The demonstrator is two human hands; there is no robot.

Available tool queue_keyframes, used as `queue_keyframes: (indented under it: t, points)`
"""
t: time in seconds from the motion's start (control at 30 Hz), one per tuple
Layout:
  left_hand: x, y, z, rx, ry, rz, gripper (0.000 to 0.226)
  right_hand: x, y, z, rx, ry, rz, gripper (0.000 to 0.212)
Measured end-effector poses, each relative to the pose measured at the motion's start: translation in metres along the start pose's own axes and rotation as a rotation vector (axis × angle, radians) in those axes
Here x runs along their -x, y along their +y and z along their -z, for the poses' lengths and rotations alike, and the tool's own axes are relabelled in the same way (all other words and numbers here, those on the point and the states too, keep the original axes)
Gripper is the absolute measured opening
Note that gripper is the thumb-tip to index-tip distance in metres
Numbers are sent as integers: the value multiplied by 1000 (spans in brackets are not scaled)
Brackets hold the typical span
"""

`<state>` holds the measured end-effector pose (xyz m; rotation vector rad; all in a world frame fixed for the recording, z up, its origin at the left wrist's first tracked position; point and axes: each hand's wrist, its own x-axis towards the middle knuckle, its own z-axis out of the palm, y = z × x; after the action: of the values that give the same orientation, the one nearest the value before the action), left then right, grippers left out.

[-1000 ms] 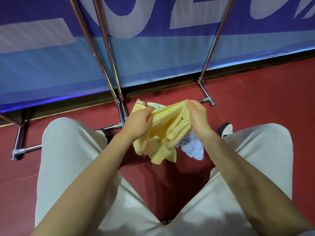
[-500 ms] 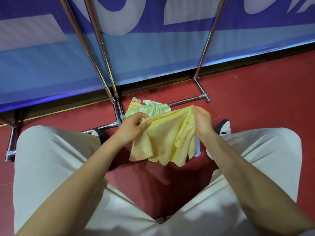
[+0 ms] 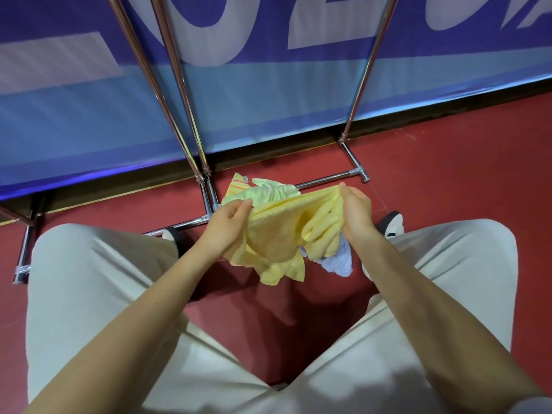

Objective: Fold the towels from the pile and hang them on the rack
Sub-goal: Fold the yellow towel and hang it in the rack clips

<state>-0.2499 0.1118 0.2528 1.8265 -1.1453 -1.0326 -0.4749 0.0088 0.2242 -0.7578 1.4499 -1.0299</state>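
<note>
A crumpled yellow towel (image 3: 277, 234) hangs between my hands above the red floor. My left hand (image 3: 230, 225) pinches its top edge on the left. My right hand (image 3: 355, 210) grips the top edge on the right, with folds bunched under it. Behind the towel lies the pile: a pale green towel (image 3: 268, 189), a striped yellow one (image 3: 237, 185) and a white-blue one (image 3: 337, 259) partly hidden. The chrome rack (image 3: 176, 94) stands just beyond, its slanted poles rising out of view; its top bars are not visible.
The rack's floor bars (image 3: 328, 179) run across behind the pile, with a foot (image 3: 22, 268) at the far left. A blue banner wall (image 3: 268, 85) stands behind the rack. My knees in beige trousers (image 3: 98, 279) flank the pile; shoes (image 3: 392, 224) peek out.
My hands have drawn apart and stretched the yellow towel's top edge between them. The towel hangs more spread than a second ago, and the view has shifted slightly.
</note>
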Motion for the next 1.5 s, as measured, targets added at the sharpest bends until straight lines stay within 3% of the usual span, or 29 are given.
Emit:
queue_keyframes:
  t: [0.2, 0.5, 0.6, 0.7, 0.77, 0.87, 1.03, 1.23, 1.3, 1.43, 1.5]
  points:
    - [2, 4, 13, 1, -110, -50, 16, -2, -2, 5, 18, 17, 14, 15]
    - [-13, -5, 29, -204, 42, -99, 19, -3, -8, 10, 26, 1, 72, 17]
    - [-14, -3, 30, -80, 117, -49, 16, -2, -17, 12, 16, -16, 83, 22]
    - [-18, -4, 36, 191, 178, 67, 14, -4, -19, 14, -7, -18, 66, 25]
    - [-18, -2, 39, 408, 158, 120, 6, -6, -18, 14, -1, -13, 62, 22]
    - [-15, 5, 39, 619, 131, 138, 13, -8, -16, 13, 19, -16, 56, 19]
    - [-13, 14, 34, 690, 221, 137, 14, -5, -16, 6, 60, -35, 67, 16]
    - [-11, 25, 18, 640, 292, 75, 17, 2, -18, -4, 110, -185, 175, 33]
    - [-10, 29, 11, 603, 300, 46, 18, 7, -20, -7, 212, -248, 286, 33]
    - [-12, 33, -2, 517, 306, -2, 18, 12, -16, -8, 868, -203, 698, 32]
    - [-13, 34, -6, 502, 299, 9, 18, 17, -17, -13, 910, -185, 695, 33]
